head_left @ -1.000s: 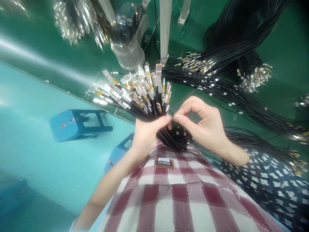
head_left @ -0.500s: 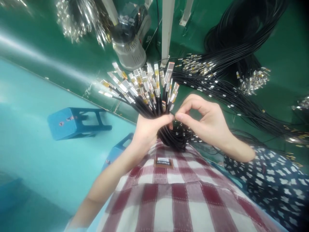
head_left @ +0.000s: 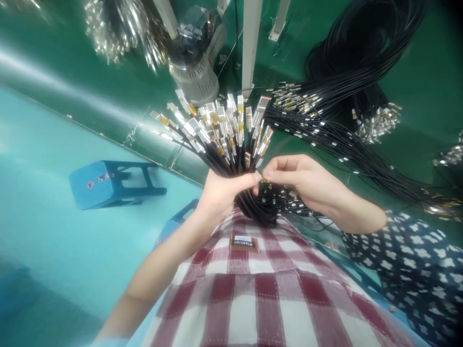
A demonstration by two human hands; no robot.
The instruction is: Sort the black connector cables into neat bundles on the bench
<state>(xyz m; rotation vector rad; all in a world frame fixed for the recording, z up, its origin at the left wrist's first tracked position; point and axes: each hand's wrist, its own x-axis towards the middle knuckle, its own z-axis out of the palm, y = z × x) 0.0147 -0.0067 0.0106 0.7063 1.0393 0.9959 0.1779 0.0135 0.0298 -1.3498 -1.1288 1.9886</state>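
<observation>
Thumb (head_left: 277,177) and forefinger (head_left: 284,162) are straightening from their earlier rounded curve as my right grip (head_left: 307,183) is pinching what seems a small yellowish tip (head_left: 265,180), suggesting I am handling it separately. Just beside, my left grip (head_left: 222,190) is wrapping around the bundle of smooth, rounded black cables (head_left: 256,210), their flat, shiny silver connectors (head_left: 221,118) fanning out above it.

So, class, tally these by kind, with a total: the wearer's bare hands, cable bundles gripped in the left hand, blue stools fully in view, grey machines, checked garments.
Bare hands (left hand, right hand): 2
Gripped cable bundle: 1
Fully visible blue stool: 1
Grey machine: 1
Checked garment: 1
Total: 6
</observation>
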